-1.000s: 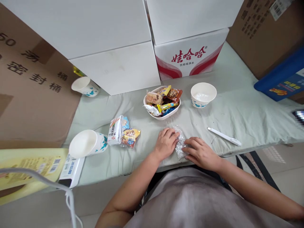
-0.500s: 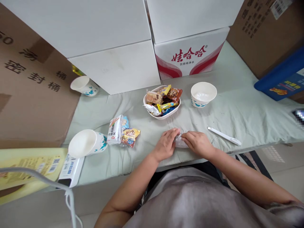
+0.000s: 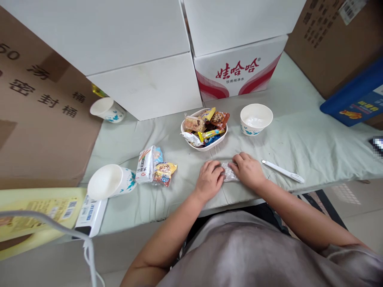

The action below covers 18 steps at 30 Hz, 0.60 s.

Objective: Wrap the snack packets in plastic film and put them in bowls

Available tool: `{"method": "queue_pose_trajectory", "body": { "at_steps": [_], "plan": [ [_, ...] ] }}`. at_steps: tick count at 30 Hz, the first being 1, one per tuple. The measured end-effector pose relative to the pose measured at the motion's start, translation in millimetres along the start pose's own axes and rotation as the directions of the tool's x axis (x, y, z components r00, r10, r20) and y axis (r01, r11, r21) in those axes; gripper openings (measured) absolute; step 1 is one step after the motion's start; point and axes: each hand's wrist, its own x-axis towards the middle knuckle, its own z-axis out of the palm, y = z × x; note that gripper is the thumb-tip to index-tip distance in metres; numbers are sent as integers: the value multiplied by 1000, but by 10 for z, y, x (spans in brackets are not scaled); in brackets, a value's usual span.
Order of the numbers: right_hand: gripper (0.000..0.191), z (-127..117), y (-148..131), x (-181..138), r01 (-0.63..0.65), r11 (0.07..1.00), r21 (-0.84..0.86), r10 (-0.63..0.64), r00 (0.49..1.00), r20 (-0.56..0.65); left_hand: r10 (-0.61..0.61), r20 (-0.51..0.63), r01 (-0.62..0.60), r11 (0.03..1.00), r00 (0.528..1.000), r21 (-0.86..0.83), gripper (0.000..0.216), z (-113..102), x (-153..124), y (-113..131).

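Observation:
A small piece of clear, crinkled plastic wrap [image 3: 229, 172] lies flat on the green cloth near the front edge. My left hand [image 3: 210, 178] has its curled fingers on the wrap's left side. At the right side, the bent fingers of my right hand [image 3: 249, 171] press on the wrap, their tips partly hidden. Behind both hands stands a white bowl [image 3: 201, 148] heaped with wrapped snacks. To the right lies a white utility knife [image 3: 283, 171], apart from my hand. A paper cup [image 3: 256, 126] with clear plastic inside stands behind it.
At left are a paper cup on its side [image 3: 112, 181], several snack packets [image 3: 163, 169] and another tilted cup [image 3: 107, 110]. White cartons [image 3: 239, 75] line the back. A yellow jug [image 3: 38, 215] and grey cable [image 3: 60, 226] sit front left; a blue container [image 3: 356, 97] stands right.
My hands have moved slightly apart, and the plastic wrap between them now shows flatter and more spread out. My right hand's fingers have shifted up and away from the body.

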Motion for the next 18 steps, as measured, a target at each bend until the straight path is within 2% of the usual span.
{"method": "queue_pose_trajectory", "body": {
  "at_steps": [3, 5, 8, 11, 13, 14, 16, 18],
  "plan": [
    [20, -64, 113, 3, 4, 999, 40, 1, 992, -125, -26, 9, 25, 999, 1000, 40, 25, 22, 17, 11],
    [21, -114, 136, -34, 102, 989, 106, -83, 981, -174, -22, 27, 20, 998, 999, 54, 31, 24, 23, 16],
    [23, -137, 86, -137, 357, 915, 187, -340, 933, -118, -16, 56, 12, 998, 998, 64, 35, 16, 18, 15],
    [21, -128, 59, -193, 472, 857, 207, -483, 876, 4, -10, 14, 10, 1000, 1000, 17, 34, 12, -4, -9],
    [21, -183, 122, -144, 459, 863, 211, -469, 883, -6, -25, -62, 22, 999, 998, -46, 32, 16, -19, -33],
    [22, -241, 180, -87, 441, 873, 207, -439, 897, -56, -39, -97, 32, 997, 995, -72, 31, 20, -23, -44],
    [24, -411, 336, 89, 364, 915, 175, -326, 921, -215, -56, -123, 45, 995, 991, -87, 28, 29, -20, -56],
    [26, -602, 513, 332, 219, 970, 106, -168, 918, -359, -44, -83, 40, 998, 996, -52, 23, 36, -6, -51]
  ]
}}
